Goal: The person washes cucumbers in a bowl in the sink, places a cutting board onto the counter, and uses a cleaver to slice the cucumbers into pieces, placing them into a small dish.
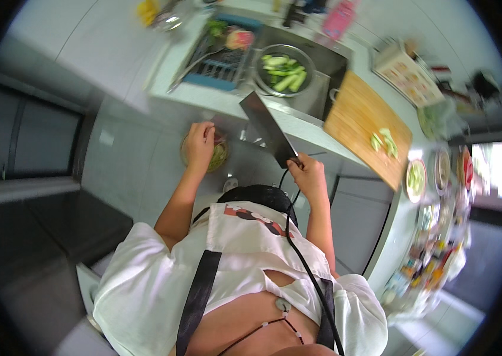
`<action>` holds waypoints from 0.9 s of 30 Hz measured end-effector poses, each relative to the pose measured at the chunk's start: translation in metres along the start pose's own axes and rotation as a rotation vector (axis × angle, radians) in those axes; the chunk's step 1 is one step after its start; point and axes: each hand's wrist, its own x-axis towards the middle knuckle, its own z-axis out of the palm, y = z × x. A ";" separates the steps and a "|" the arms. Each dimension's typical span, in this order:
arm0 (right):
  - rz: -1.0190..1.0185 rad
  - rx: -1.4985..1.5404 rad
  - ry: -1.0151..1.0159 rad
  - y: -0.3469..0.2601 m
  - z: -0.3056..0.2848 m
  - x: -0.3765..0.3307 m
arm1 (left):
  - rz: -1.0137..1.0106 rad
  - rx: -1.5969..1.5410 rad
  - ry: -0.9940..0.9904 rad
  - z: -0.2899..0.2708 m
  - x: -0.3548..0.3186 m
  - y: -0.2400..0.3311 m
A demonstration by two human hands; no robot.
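Observation:
My right hand (308, 173) grips the handle of a kitchen cleaver (264, 126), whose broad dark blade points up and left in front of the counter edge. My left hand (201, 142) is held above a round bin (220, 159) with yellowish-green scraps in it, on the floor. Its fingers are curled together, and whether anything is inside them is hidden. On the counter to the right, a wooden cutting board (360, 113) carries a few pale green vegetable pieces (388, 142). A metal colander (258, 76) of cut green vegetables (289, 74) sits at the sink.
A blue draining rack (218, 80) with a long utensil stands left of the steel sink (331, 65). Beyond the board are a knife holder (408, 74), a plate of sliced vegetables (415, 181) and many bottles along the right counter. A black cable (304, 261) hangs down my front.

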 end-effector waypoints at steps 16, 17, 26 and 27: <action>0.490 0.668 0.687 0.238 -0.158 -0.060 | 0.549 -0.145 -0.579 0.258 -0.043 0.189; 0.507 0.694 0.701 0.255 -0.167 -0.061 | 0.593 -0.149 -0.579 0.279 -0.048 0.201; 0.555 0.604 0.678 0.349 -0.230 -0.028 | 0.512 0.036 -0.459 0.432 -0.075 0.273; 0.556 0.616 0.664 0.355 -0.233 -0.020 | 0.511 0.089 -0.444 0.440 -0.074 0.280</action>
